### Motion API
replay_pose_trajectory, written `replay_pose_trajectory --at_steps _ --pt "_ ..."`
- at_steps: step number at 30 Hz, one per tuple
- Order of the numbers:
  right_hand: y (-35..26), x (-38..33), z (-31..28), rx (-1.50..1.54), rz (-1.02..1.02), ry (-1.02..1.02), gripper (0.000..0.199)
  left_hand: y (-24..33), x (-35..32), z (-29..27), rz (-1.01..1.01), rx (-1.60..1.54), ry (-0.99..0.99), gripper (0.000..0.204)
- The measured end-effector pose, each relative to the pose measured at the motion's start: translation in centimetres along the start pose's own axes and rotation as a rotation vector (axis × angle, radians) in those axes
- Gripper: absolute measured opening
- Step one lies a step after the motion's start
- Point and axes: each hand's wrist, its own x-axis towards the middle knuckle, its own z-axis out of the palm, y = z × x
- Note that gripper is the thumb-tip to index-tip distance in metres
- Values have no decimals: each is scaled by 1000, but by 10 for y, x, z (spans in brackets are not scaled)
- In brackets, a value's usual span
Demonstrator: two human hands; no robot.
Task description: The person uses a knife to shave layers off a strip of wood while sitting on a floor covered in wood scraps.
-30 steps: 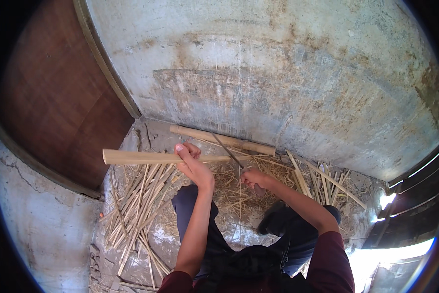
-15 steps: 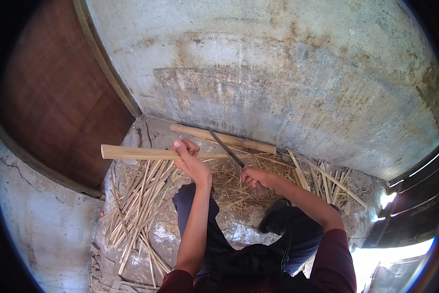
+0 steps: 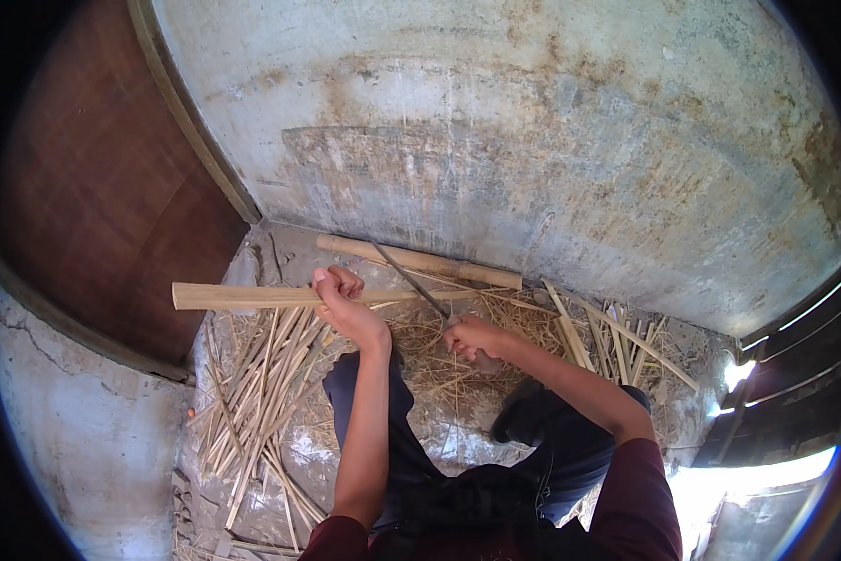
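My left hand (image 3: 350, 307) is closed around a long, pale split-bamboo strip (image 3: 238, 297) held roughly level. Its wide end sticks out to the left, and the thinner part runs right past the fist. My right hand (image 3: 474, 337) grips the handle of a long dark knife (image 3: 406, 273). The blade slants up and to the left, crossing the strip to the right of my left hand. Whether the edge touches or bites into the bamboo cannot be made out.
A thick bamboo pole (image 3: 420, 260) lies along the wall's foot. Thin bamboo strips (image 3: 257, 383) are heaped at left, with more strips (image 3: 617, 346) at right. Shavings (image 3: 439, 365) cover the floor between my legs. A brown door panel (image 3: 112, 187) stands at left.
Both hands have shifted a little left, carrying the strip and the knife. The blade now leans further left across the bamboo. The whole view has also moved slightly.
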Motion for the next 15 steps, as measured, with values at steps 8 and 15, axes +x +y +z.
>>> replay_pose_trajectory --at_steps 8,15 --pt "28 22 -5 -73 -94 71 10 2 -9 4 -10 72 20 47" --pt "4 17 -13 -58 -9 -32 11 4 -5 11 9 104 98 47"
